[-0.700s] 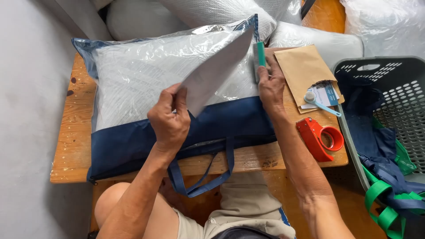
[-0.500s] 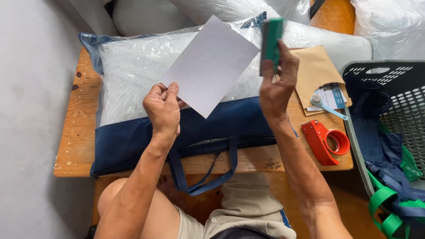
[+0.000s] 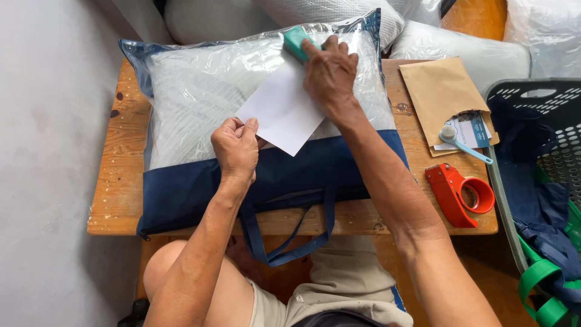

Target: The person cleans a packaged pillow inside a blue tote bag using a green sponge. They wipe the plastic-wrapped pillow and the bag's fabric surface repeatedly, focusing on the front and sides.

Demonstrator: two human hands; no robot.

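Note:
A pillow in a clear plastic bag with a navy blue band and handles (image 3: 200, 97) lies on a wooden table (image 3: 115, 200). A white paper sheet (image 3: 281, 112) rests flat on the bag's clear front. My left hand (image 3: 236, 148) pinches the sheet's lower left edge. My right hand (image 3: 330, 72) presses down at the sheet's upper corner, gripping a small teal tool (image 3: 295, 41) against the plastic.
On the table's right lie a brown paper envelope (image 3: 439, 91), a light blue handled tool (image 3: 463, 144) on a small printed card, and a red tape dispenser (image 3: 460, 192). A dark plastic basket (image 3: 544, 103) with blue and green fabric stands at the right. More bagged pillows (image 3: 466, 48) sit behind.
The sheet was held up in the air; now it lies flat on the bag. My right hand has come down from mid-air with the teal tool onto the sheet's top corner.

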